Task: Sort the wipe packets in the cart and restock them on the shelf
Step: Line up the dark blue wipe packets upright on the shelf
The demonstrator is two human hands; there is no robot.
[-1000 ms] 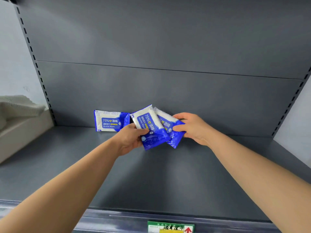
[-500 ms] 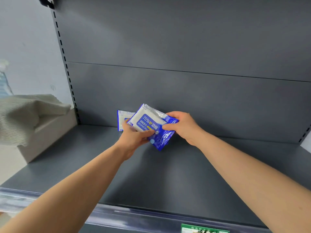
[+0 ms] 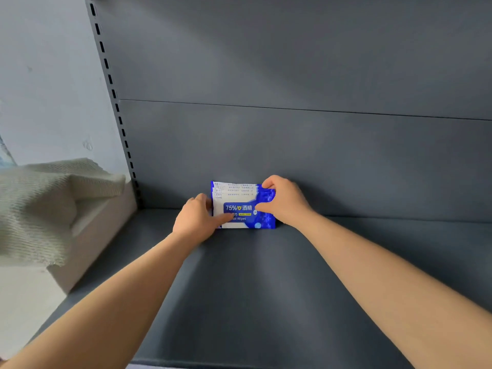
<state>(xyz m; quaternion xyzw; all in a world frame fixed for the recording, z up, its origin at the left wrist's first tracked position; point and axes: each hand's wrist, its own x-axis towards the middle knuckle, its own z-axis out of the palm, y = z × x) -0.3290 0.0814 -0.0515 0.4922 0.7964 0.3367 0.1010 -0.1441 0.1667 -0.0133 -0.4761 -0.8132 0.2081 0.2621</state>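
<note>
A small stack of blue and white alcohol wipe packets (image 3: 241,206) stands upright on the dark grey shelf (image 3: 266,288), leaning against its back panel. My left hand (image 3: 195,221) holds the stack's left edge, with the thumb across the front packet. At the right end, my right hand (image 3: 283,201) pinches the stack, fingers over the top corner and thumb on the front. The packets behind the front one show only as white top edges. The cart is out of view.
The shelf's perforated upright (image 3: 117,107) runs down the left side. Beyond it sits a beige block (image 3: 87,235) draped with a woven cloth (image 3: 34,206). Bare shelf surface stretches to the right of the packets and toward me.
The two tilted packets I held in the air have been brought down and set upright in front of the packet at the back panel. The camera has turned left and moved closer.
</note>
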